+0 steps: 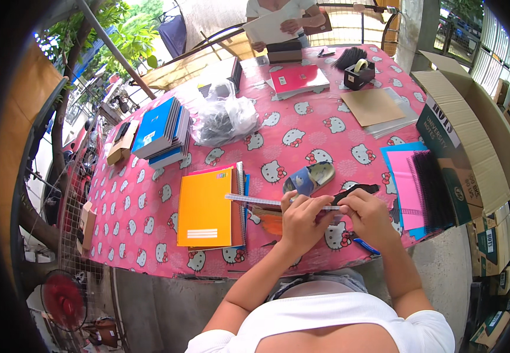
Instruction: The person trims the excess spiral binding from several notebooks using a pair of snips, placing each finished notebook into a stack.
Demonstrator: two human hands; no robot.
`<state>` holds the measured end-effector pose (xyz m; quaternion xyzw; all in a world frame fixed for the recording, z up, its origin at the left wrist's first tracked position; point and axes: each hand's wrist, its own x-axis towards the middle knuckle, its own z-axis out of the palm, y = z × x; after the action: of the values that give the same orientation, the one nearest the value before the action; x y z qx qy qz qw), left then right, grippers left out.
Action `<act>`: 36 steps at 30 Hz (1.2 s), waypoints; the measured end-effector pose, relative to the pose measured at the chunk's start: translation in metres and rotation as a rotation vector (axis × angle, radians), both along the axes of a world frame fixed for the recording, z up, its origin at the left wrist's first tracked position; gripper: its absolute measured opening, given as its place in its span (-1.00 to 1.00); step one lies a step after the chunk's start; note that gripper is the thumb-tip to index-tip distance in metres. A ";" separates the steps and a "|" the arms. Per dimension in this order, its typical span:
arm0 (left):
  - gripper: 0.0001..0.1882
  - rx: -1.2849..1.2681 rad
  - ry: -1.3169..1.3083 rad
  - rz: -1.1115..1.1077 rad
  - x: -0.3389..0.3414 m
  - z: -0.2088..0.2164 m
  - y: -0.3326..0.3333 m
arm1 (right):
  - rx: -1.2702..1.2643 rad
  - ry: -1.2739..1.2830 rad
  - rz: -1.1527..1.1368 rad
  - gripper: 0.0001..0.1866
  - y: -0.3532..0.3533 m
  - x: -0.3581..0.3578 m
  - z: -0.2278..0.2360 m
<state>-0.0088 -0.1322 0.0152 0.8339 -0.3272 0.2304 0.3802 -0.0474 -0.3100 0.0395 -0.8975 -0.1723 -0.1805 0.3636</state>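
Both my hands are over the near side of the table, closed on a thin notebook (255, 201) seen nearly edge-on, its white spiral-like edge pointing left. My left hand (305, 219) grips its middle, and my right hand (361, 210) pinches its right end with the fingertips. What exactly lies between the fingertips is too small to tell. Left of my hands is a stack of spiral notebooks with a yellow-orange cover (205, 206) on top. Just beyond them lie a blue patterned pouch-like object (309, 178) and a black strip-like item (358, 190). A blue-handled tool (365, 246) rests beside my right wrist.
Pink and blue covers with black coils (428, 188) lie at right, beside an open cardboard box (472, 138). Farther back are blue books (159, 129), a plastic bag (225, 117), a red notebook (295, 77) and a tape dispenser (359, 75). Another person (283, 23) stands across the table.
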 end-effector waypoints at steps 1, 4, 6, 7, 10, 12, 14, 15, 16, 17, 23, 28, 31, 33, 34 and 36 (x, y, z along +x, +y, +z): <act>-0.65 0.004 -0.004 0.005 -0.001 0.000 0.000 | -0.003 -0.052 -0.027 -0.72 0.003 0.000 0.006; -0.60 -0.004 0.034 0.029 -0.002 0.000 0.000 | 0.002 -0.022 -0.081 -0.73 0.006 -0.003 0.000; -0.58 -0.016 0.042 0.028 -0.003 0.001 0.000 | 0.008 0.056 -0.108 -0.71 0.004 -0.003 0.001; -0.57 -0.024 0.051 0.026 -0.004 0.001 0.000 | 0.016 0.040 -0.070 -0.75 0.005 -0.001 0.010; -0.53 -0.011 0.037 0.033 -0.003 -0.001 0.001 | 0.000 0.002 -0.051 -0.78 0.009 0.000 0.006; -0.53 -0.016 0.063 0.039 -0.003 0.001 0.001 | -0.024 -0.022 -0.067 -0.78 0.011 0.002 0.006; -0.53 -0.025 0.094 0.043 -0.004 0.001 0.002 | -0.017 -0.080 -0.021 -0.84 0.011 0.005 0.015; -0.53 -0.019 0.091 0.031 -0.005 0.001 0.002 | -0.019 -0.079 -0.014 -0.84 0.011 0.004 0.016; -0.53 -0.010 0.081 0.024 -0.005 0.002 0.003 | -0.020 -0.025 -0.016 -0.85 0.011 0.004 0.017; -0.53 -0.010 0.077 0.038 -0.005 0.003 0.006 | -0.021 0.030 -0.017 -0.85 0.011 0.003 0.016; -0.69 0.053 -0.052 -0.009 -0.003 0.011 0.030 | -0.059 0.365 0.292 -0.82 -0.022 0.057 0.025; -0.72 0.047 0.049 0.029 -0.003 0.005 0.031 | -0.429 0.198 0.268 -0.62 -0.026 0.157 -0.083; -0.69 0.006 0.069 0.078 -0.002 0.006 0.029 | -0.463 -0.058 0.227 -0.59 -0.011 0.167 -0.131; -0.67 -0.039 0.074 0.098 0.001 0.006 0.025 | -0.478 0.041 0.177 -0.62 -0.011 0.167 -0.141; -0.67 0.013 0.014 0.119 0.001 0.005 0.024 | -0.486 0.133 0.128 -0.65 -0.009 0.165 -0.143; -0.68 0.073 -0.062 0.133 0.002 -0.001 0.023 | -0.295 0.231 0.030 -0.66 -0.009 0.159 -0.127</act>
<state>-0.0071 -0.1091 0.0142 0.8595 -0.2911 0.2689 0.3230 0.1115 -0.3187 -0.0870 -0.9532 -0.1675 -0.0434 0.2481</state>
